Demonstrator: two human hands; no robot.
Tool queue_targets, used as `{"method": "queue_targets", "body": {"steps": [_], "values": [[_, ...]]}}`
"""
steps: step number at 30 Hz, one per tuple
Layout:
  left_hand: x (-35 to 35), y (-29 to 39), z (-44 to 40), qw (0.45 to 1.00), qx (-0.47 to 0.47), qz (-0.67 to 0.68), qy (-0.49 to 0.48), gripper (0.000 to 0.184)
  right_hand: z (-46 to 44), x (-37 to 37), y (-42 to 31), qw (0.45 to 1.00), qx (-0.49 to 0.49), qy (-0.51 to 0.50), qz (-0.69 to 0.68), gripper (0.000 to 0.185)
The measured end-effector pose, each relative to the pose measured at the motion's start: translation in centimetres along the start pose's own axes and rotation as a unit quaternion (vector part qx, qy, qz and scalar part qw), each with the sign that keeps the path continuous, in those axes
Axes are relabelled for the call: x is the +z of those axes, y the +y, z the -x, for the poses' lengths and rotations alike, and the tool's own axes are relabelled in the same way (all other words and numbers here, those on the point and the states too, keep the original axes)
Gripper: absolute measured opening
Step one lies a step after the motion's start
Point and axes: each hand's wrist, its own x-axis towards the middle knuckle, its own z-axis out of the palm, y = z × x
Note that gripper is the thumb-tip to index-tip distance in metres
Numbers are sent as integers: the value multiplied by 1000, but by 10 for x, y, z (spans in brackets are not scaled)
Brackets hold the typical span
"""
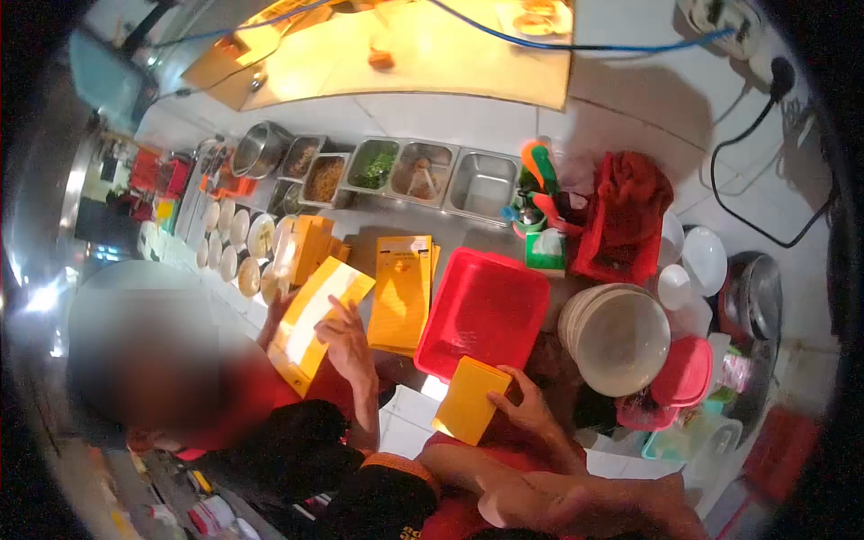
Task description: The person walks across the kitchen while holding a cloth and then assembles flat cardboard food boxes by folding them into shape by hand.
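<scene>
The yellow packet (pixel 470 401) was gripped along its right edge by the right hand (pixel 529 407), thumb on top, by the red tray's (pixel 490 301) near end; the left hand's grip could not be told.

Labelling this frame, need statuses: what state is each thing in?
Yellow cardboard piece, lower centre: held
Yellow cardboard piece, white inside: held, white side showing
Flat yellow cardboard sheets: stacked
Red rectangular plastic tray: uncovered
Steel pan of chopped greens: uncovered, contents visible
Red cloth: crumpled
Round whitish bowls: stacked
Black plug: looks plugged in
</scene>
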Motion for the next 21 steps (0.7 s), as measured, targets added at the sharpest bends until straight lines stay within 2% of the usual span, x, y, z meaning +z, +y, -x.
{"method": "queue_targets", "body": {"steps": [2, 5, 10, 12, 14, 18, 21], "values": [[40, -11, 23, 992, -59, -87, -71, 38, 4, 1, -9, 1000, 16, 5, 25, 62], [102, -31, 84, 942, -218, -123, -223, 40, 7, 8, -13, 999, 4, 4, 34, 61], [179, -37, 150, 819, -409, 16, -402, 43, 9, 13, -29, 998, -16, -22, 49, 58], [197, -39, 172, 776, -445, 84, -440, 44, 8, 13, -32, 997, -19, -33, 72, 57], [208, -38, 187, 747, -465, 131, -457, 45, 7, 17, -17, 994, -64, -26, 81, 57], [212, -29, 199, 721, -484, 160, -469, 48, 15, 23, -33, 993, -66, -37, 94, 56], [214, -23, 205, 713, -483, 158, -483, 50, 17, 22, -50, 995, -22, -58, 77, 52]]}}
